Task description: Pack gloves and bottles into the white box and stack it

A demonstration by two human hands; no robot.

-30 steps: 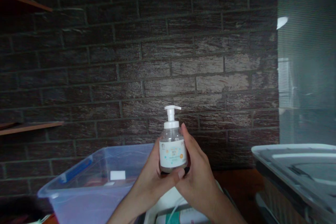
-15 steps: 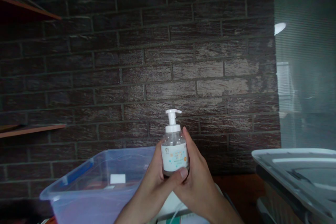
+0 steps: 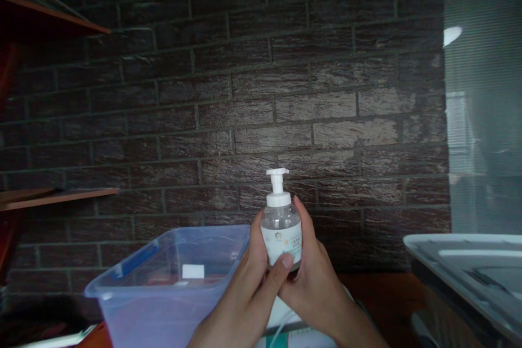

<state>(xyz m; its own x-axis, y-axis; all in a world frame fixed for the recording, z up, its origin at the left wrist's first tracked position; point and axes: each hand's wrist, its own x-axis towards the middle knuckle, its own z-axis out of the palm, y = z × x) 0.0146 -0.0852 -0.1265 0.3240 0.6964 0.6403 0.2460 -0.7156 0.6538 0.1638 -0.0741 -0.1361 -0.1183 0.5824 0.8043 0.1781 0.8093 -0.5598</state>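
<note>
A pump bottle (image 3: 281, 228) is held upright, low in the middle of the view, with its white pump at 12 o'clock. It is clasped from 7 o'clock by the left hand (image 3: 255, 285), whose thumb is laid across the label, and from 4 o'clock by the right hand (image 3: 316, 283). A clear bin (image 3: 134, 291) is seen at 8 o'clock, a grey lid (image 3: 468, 258) at 3 o'clock, and a brick wall (image 3: 244, 92) behind.

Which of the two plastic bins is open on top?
The clear bluish bin on the left: it has no lid, whereas the grey bin on the right is covered by one.
</note>
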